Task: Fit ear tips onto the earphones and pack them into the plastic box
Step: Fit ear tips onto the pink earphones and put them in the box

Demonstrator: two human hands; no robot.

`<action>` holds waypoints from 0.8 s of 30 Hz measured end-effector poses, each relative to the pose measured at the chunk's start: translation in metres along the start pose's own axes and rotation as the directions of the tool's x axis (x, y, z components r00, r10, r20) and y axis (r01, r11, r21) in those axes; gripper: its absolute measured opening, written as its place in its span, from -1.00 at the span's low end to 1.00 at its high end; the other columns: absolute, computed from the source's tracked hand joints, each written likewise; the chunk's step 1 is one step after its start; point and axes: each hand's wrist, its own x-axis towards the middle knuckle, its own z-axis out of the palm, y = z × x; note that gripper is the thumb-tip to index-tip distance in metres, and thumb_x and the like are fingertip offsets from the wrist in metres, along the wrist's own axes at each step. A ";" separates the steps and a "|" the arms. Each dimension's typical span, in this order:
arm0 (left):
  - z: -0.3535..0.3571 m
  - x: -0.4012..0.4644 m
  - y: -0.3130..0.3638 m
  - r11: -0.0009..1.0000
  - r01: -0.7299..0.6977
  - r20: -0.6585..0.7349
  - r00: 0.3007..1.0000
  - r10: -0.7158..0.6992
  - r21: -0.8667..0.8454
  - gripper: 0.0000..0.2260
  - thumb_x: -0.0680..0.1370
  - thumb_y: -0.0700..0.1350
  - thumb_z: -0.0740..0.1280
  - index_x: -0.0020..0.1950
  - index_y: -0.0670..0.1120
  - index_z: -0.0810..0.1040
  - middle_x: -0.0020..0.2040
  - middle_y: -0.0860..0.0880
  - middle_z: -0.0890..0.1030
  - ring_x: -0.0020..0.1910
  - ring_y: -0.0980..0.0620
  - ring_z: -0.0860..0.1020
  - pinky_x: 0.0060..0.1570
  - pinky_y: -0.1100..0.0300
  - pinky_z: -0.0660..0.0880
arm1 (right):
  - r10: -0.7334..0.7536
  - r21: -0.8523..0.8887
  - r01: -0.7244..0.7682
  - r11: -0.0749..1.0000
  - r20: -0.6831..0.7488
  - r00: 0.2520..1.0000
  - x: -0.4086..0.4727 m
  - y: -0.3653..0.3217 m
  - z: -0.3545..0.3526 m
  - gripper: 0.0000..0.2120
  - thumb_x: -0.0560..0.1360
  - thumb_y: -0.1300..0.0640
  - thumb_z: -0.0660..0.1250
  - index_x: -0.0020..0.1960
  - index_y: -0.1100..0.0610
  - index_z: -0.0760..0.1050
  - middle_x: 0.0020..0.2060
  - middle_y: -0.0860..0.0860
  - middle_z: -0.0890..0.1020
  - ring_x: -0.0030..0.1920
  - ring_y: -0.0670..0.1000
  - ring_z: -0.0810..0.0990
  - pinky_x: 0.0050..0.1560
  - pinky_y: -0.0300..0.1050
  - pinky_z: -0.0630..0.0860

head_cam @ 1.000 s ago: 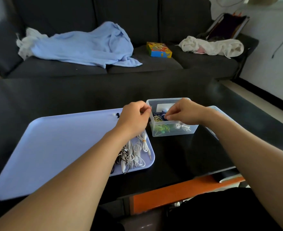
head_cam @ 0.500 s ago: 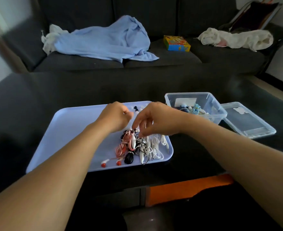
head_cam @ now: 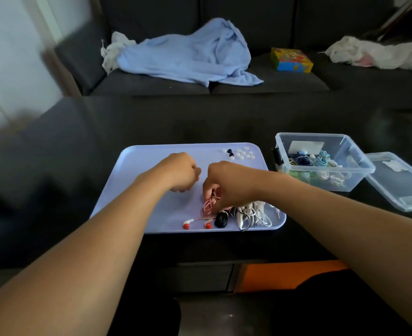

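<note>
Two hands over the lavender tray (head_cam: 146, 163), sorting tangled earphones.

At frame centre the right hand (head_cam: 226, 180) pinches the pink earphone cord (head_cam: 208, 206), whose red-tipped buds (head_cam: 186, 225) lie at the tray's lower edge; the left hand (head_cam: 179, 172) is curled, apparently holding nothing. Loose ear tips (head_cam: 242, 153) sit upper right on the tray, the clear plastic box (head_cam: 355, 154) farther right. Cords look light, limp and snag-prone: probably best taken by the bud housing.
</note>
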 end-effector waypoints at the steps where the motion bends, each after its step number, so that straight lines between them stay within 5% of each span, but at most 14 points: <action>1: -0.001 0.000 -0.002 1.000 0.004 -0.004 1.000 -0.004 -0.029 -0.78 0.64 -0.08 0.21 0.00 -0.11 0.63 -0.11 -0.13 0.69 -0.21 -0.07 0.65 -0.22 0.14 0.55 | -0.006 0.050 0.007 0.999 -0.027 1.000 -0.001 0.001 -0.003 -0.80 0.40 -0.11 0.55 -0.04 -0.05 0.70 -0.15 -0.18 0.53 -0.10 -0.22 0.45 -0.11 -0.27 0.35; 5: -0.011 0.003 -0.009 0.981 0.054 -0.106 0.992 -0.074 -0.185 -0.70 0.67 -0.04 0.17 0.02 -0.14 0.64 -0.09 -0.12 0.69 -0.12 -0.10 0.64 -0.13 0.09 0.57 | 0.036 0.296 0.010 0.955 -0.149 0.988 -0.008 0.009 -0.021 -0.82 0.43 -0.05 0.53 -0.03 0.02 0.70 -0.06 -0.14 0.64 -0.01 -0.21 0.53 -0.05 -0.42 0.42; 7: -0.017 0.007 -0.012 0.929 0.085 -0.138 0.980 -0.143 -0.361 -0.65 0.69 0.00 0.12 0.02 -0.15 0.64 -0.06 -0.11 0.69 -0.14 -0.06 0.62 -0.17 0.11 0.55 | 0.103 0.532 0.027 0.847 -0.213 0.972 -0.009 0.013 -0.029 -0.83 0.47 0.07 0.51 0.01 0.13 0.69 -0.06 0.00 0.72 -0.05 -0.14 0.64 0.03 -0.35 0.51; 10: -0.022 0.007 -0.011 0.748 0.141 -0.088 0.962 -0.257 -0.648 -0.57 0.68 0.12 0.11 -0.07 -0.12 0.64 -0.11 -0.06 0.68 -0.21 0.01 0.58 -0.24 0.17 0.49 | 0.226 0.790 0.106 0.604 -0.297 0.928 -0.009 0.016 -0.037 -0.86 0.55 0.21 0.41 0.06 0.26 0.62 -0.07 0.20 0.72 -0.08 0.06 0.67 0.10 -0.06 0.61; 16: -0.038 -0.010 0.012 0.470 -0.006 -0.146 0.954 -0.261 -0.883 -0.52 0.59 0.23 0.27 -0.33 -0.11 0.53 -0.40 -0.06 0.61 -0.47 0.03 0.51 -0.42 0.23 0.40 | 0.381 0.898 0.171 0.405 -0.336 0.861 -0.005 0.007 -0.052 -0.82 0.59 0.11 0.37 0.04 0.23 0.62 -0.19 0.09 0.71 -0.20 0.01 0.66 -0.13 -0.12 0.64; 18: -0.041 -0.021 0.020 0.520 0.062 -0.017 0.989 -0.145 -0.852 -0.37 0.55 0.38 0.17 -0.32 -0.16 0.59 -0.33 -0.11 0.67 -0.43 -0.01 0.59 -0.40 0.22 0.44 | 0.422 0.903 0.178 0.390 -0.348 0.837 -0.002 0.005 -0.054 -0.79 0.58 0.08 0.37 0.04 0.24 0.63 -0.18 0.11 0.72 -0.22 0.04 0.64 -0.15 -0.07 0.64; 21: -0.032 -0.031 0.030 0.577 0.220 0.286 0.958 0.025 -0.786 -0.08 0.45 0.55 -0.01 0.01 -0.28 0.66 -0.07 -0.25 0.71 -0.13 -0.15 0.71 -0.18 0.10 0.59 | 0.484 0.903 0.192 0.384 -0.374 0.791 0.001 0.003 -0.053 -0.75 0.57 0.08 0.40 0.07 0.28 0.63 -0.16 0.14 0.73 -0.21 0.09 0.64 -0.18 -0.07 0.67; 24: -0.026 -0.029 0.034 0.328 0.288 0.330 0.941 0.079 -0.900 -0.06 0.41 0.57 0.07 0.19 -0.27 0.60 0.08 -0.28 0.68 0.03 -0.28 0.67 0.01 -0.05 0.61 | 0.504 0.881 0.190 0.434 -0.412 0.759 0.005 -0.002 -0.048 -0.75 0.53 0.09 0.45 0.04 0.29 0.64 -0.16 0.17 0.74 -0.22 0.10 0.67 -0.16 -0.03 0.67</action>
